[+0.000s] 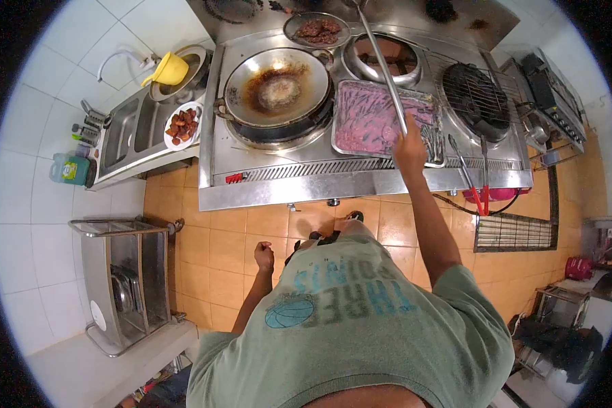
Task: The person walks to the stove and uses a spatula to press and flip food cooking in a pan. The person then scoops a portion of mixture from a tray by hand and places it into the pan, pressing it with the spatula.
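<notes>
My right hand point(410, 151) is wrapped round the lower end of a long metal handle point(381, 64), which slants up past the pot point(387, 58) at the back; its far end is out of view. Below that handle lies a metal tray point(367, 119) with a pink, streaked layer. Down at my side, away from the stove, my left hand point(264, 256) has its fingers curled; whether anything is in them is too small to tell. A large wok point(279, 88) with brown residue sits on the left burner.
Red-handled tongs point(483, 197) jut over the stove's front edge point(306, 194). A wire grill point(479, 95) covers the right burner. Behind the wok is a plate of dark meat point(318, 31). On the left are a sink point(121, 129), meat pieces point(183, 126) and a yellow dipper point(170, 69).
</notes>
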Demonstrator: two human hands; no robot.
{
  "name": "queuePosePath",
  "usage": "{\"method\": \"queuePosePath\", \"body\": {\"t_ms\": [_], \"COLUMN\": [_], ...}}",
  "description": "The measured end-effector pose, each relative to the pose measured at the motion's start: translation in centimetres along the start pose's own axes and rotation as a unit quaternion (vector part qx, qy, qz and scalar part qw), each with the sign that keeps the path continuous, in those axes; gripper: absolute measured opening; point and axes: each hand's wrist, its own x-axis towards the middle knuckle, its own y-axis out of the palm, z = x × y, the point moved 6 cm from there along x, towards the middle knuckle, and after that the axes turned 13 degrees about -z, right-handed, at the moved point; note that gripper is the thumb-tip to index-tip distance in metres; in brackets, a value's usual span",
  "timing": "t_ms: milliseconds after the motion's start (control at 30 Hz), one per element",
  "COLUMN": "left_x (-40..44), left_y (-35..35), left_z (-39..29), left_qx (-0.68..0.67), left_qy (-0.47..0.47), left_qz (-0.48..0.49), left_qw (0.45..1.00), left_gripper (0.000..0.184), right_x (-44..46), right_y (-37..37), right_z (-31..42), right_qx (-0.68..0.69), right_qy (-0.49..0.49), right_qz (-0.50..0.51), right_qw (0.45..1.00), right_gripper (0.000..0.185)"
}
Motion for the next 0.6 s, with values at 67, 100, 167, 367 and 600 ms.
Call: {"method": "queuePosePath", "body": {"t_ms": [67, 100, 167, 367, 600], "left_x": [-0.3, -0.2, -0.3, 0.7, -1.3], "left_y": [0.0, 0.1, 0.3, 0.4, 4.2], "left_z": [-0.7, -0.5, 0.1, -0.8, -13.9], "left_qx": [0.019, 0.016, 0.023, -0.015, 0.043], "left_qy": [0.011, 0.013, 0.014, 0.033, 0.211], "left_qz": [0.001, 0.005, 0.013, -0.009, 0.017], "left_qw": [1.000, 1.000, 1.000, 0.999, 0.976], "left_gripper": [0.020, 0.020, 0.020, 0.012, 0.008], "right_x": [-2.6, -3.2, -5.5, -9.1, -6.2], "right_y": [-1.0, 0.0, 1.9, 3.1, 5.5], "right_z": [-1.7, -2.5, -4.1, -0.7, 5.8], "right_qx": [0.067, 0.076, 0.088, 0.168, 0.252], "right_qy": [0.015, 0.059, 0.155, 0.185, 0.135], "right_qz": [-0.062, 0.016, 0.170, 0.154, 0.227], "right_qw": [0.996, 0.995, 0.969, 0.956, 0.931], "right_gripper": [0.043, 0.038, 0.032, 0.027, 0.023]}}
